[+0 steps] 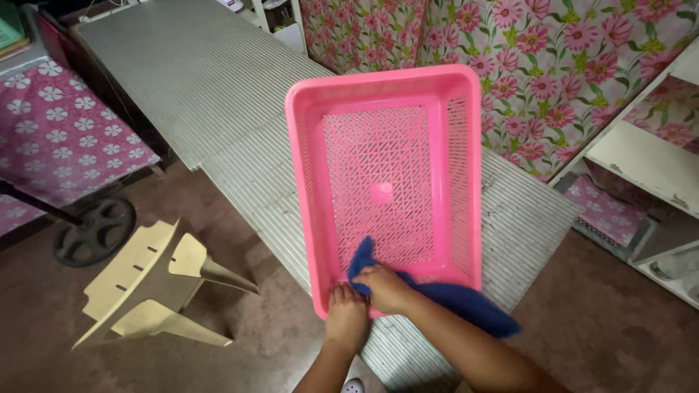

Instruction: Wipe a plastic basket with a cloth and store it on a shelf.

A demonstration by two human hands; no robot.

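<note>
the left hand (346,314) lies nearest the camera, its fingers clamped over the near rim of the pink perforated tray (460,167). just beside it, the right hand (384,287) has its fingers bunched around a blue cloth (466,300), pressing it against the tray's near inner corner; the cloth's tail drapes over the rim toward the right forearm. the tray rests on the ribbed grey desk (204,87), with its near edge at the desk's edge.

risk: the tray sits close to the desk's border, so a hard push could slide or tip it off toward the floor (277,342). the cloth could snag in the lattice holes.

labels: a small pink square plate (382,193) sits at the centre of the tray floor; no packages or signs are visible. a beige plastic chair (149,284) stands on the floor to the left.
</note>
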